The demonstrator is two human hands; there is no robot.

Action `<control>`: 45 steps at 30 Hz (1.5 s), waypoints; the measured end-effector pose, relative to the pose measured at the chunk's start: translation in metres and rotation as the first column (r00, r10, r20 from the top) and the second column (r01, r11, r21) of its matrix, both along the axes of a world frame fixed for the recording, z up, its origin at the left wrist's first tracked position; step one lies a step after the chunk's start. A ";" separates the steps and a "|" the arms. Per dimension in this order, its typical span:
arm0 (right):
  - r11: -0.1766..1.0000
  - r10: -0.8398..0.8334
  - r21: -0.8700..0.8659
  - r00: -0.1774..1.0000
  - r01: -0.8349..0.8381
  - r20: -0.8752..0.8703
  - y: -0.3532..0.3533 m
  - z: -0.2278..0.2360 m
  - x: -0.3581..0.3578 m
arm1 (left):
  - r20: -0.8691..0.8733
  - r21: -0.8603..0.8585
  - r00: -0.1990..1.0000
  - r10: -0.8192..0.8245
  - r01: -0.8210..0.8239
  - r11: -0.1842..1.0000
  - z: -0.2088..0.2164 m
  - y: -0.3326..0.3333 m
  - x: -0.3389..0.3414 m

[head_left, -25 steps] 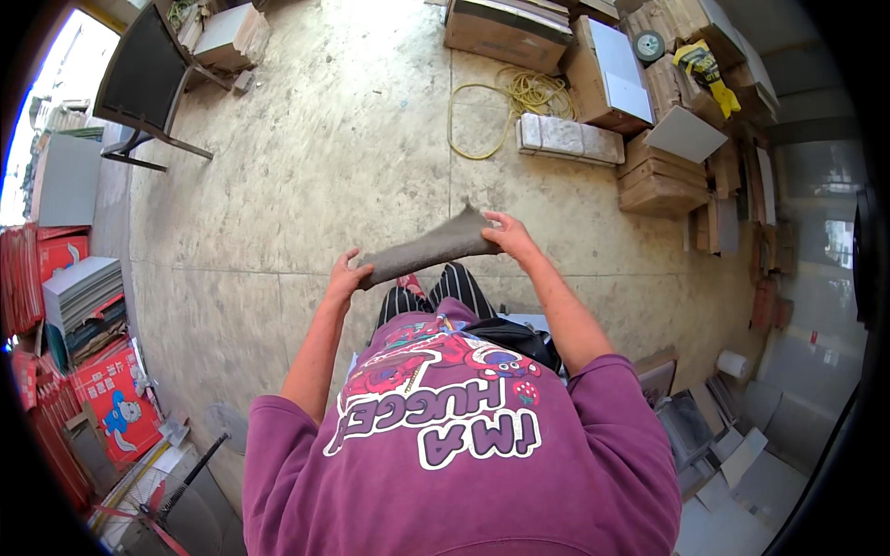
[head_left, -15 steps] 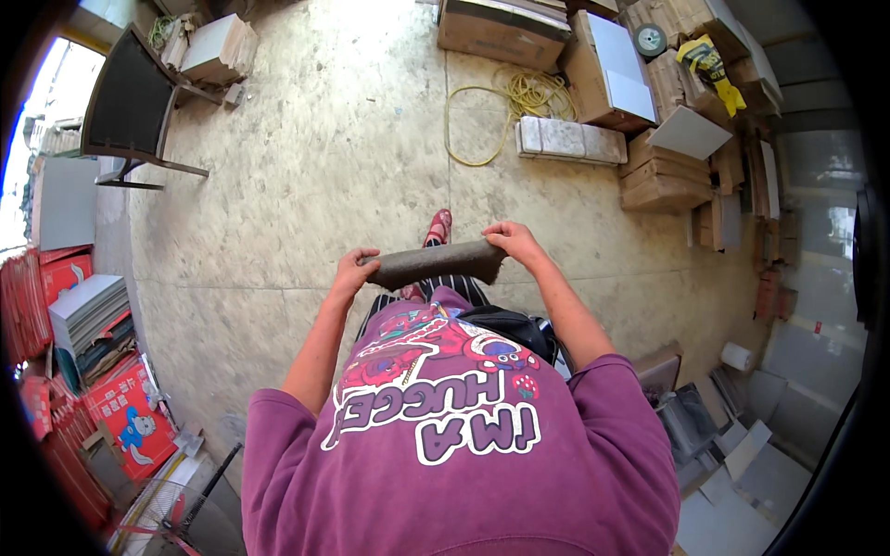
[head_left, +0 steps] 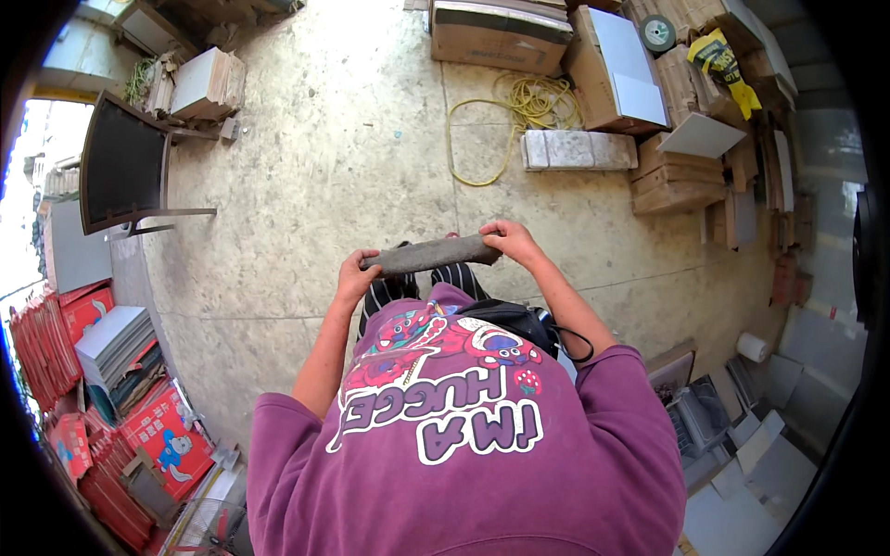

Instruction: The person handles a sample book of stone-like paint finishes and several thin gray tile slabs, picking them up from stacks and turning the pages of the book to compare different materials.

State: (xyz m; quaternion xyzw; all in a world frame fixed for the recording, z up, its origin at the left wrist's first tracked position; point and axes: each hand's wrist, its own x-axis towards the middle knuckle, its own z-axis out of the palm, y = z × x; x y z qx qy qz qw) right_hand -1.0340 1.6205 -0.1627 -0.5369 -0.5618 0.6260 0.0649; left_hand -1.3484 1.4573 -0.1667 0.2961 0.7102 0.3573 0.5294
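Cloth [head_left: 428, 257], grey, thick-looking and shaped in a long strip, could droop if the left hand [head_left: 352, 276] or right hand [head_left: 513, 244], each pinching one end between bent fingers, loosens

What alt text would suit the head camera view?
From above, a left hand and right hand hold a grey cloth-like strip by its ends, in front of a purple printed shirt. Beyond, on a concrete floor, lie a coiled yellow hose or cord and cardboard boxes, with a black chair at left.
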 end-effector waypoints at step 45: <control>0.943 -0.298 0.240 0.909 0.232 0.290 0.260 0.023 -0.104 | -0.255 -0.003 0.863 -0.435 0.449 0.893 -0.008 0.411 -0.135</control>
